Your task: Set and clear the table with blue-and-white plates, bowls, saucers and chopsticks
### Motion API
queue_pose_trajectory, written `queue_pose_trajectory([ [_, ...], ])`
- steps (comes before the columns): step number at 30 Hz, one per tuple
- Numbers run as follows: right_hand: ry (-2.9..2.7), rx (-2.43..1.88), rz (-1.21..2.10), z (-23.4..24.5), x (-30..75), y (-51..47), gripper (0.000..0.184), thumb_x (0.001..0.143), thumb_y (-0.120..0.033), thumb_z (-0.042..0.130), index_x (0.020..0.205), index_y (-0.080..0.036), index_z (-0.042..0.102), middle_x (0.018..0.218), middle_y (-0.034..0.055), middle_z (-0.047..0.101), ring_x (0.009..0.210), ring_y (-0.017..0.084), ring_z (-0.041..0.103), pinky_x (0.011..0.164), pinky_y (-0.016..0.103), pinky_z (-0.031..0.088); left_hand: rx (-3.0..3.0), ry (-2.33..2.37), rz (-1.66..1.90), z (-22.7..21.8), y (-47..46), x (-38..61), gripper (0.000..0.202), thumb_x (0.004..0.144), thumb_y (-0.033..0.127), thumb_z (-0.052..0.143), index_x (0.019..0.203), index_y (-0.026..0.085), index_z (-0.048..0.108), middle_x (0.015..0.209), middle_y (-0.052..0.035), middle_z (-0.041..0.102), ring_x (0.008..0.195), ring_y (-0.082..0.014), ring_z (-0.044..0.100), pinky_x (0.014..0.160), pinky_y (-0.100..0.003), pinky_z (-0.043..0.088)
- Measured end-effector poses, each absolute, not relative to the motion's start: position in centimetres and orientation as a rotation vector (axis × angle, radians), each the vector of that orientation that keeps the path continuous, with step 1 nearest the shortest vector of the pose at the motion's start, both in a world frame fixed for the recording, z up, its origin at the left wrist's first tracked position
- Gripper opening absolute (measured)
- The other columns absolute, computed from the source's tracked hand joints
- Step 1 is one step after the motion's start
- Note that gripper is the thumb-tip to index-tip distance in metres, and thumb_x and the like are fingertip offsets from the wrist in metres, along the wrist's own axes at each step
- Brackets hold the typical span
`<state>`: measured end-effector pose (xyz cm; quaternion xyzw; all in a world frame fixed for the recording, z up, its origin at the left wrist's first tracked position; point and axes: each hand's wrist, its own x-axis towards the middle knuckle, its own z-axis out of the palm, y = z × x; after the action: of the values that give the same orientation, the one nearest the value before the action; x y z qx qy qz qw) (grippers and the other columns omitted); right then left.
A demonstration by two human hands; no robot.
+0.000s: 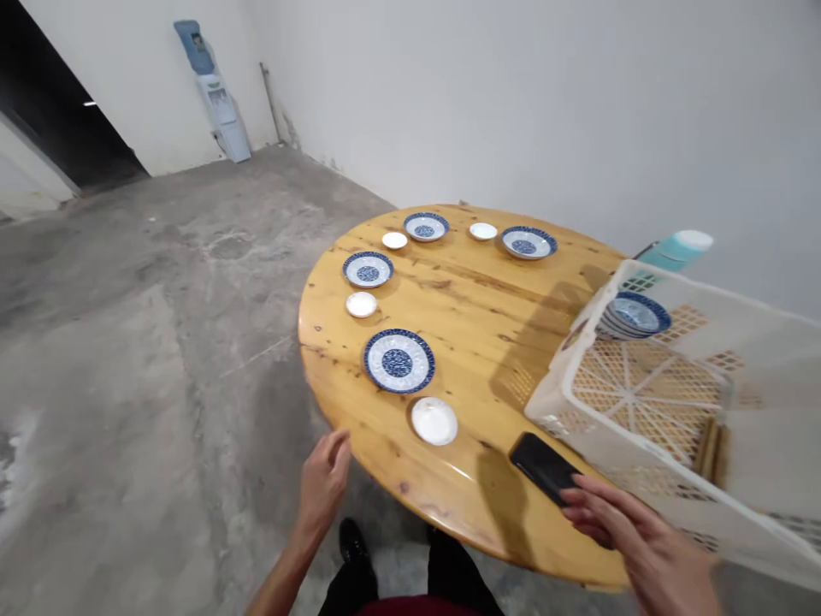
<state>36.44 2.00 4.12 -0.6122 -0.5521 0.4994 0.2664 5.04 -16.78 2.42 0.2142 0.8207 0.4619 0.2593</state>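
My left hand (326,479) hangs just off the table's near left edge, fingers loosely curled, with nothing visible in it. My right hand (632,522) is at the near right, its fingers stretched out over the near end of a black phone (544,466) lying on the wood. Whether the fingertips touch the phone, I cannot tell. A small white dish (434,421) sits left of the phone, closest to both hands. Just beyond that dish is a blue-patterned plate (398,361). More such plates (368,269) alternate with small white dishes (361,304) along the left and far rim.
On the right of the round wooden table (475,308) stands a white plastic basket (603,436). It contains stacked blue-patterned bowls (632,316) and brown sticks (711,453). Behind it is a turquoise bottle-like container (676,251). A water dispenser (221,115) stands by the far wall.
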Motion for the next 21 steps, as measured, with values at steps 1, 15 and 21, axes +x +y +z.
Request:
queue_pose_trajectory([
  [1,-1.504,-1.608,1.405,4.0,33.7,0.7,0.055,0.063,-0.065,0.072,0.094,-0.019,0.071,0.084,0.0136,0.076,0.071,0.030,0.072,0.068,0.045,0.062,0.495,2.281,1.216,1.4,-20.5,4.1,0.035,0.084,0.047,0.051,0.097,0.022,0.072,0.109,-0.0093,0.074,0.105,-0.0265,0.069,0.096,-0.038,0.052],
  [15,-1.812,-1.080,2.152,-0.2,10.0,-9.6,0.036,0.072,-0.048,0.059,0.091,-0.018,0.066,0.076,0.0029,0.069,0.060,0.016,0.063,0.060,0.029,0.049,-0.110,2.206,1.352,-4.0,-34.1,-2.1,0.053,0.079,0.061,0.056,0.111,0.020,0.067,0.121,-0.0135,0.072,0.116,-0.0320,0.067,0.096,-0.040,0.056],
  [21,-1.671,-1.196,2.272,-4.8,2.0,-9.8,0.033,0.064,-0.039,0.053,0.087,-0.017,0.063,0.070,0.0001,0.067,0.054,0.013,0.061,0.053,0.025,0.042,0.164,2.230,1.319,-4.8,-29.2,-11.5,0.051,0.082,0.061,0.053,0.111,0.021,0.066,0.117,-0.0120,0.074,0.114,-0.0314,0.068,0.096,-0.040,0.057],
])
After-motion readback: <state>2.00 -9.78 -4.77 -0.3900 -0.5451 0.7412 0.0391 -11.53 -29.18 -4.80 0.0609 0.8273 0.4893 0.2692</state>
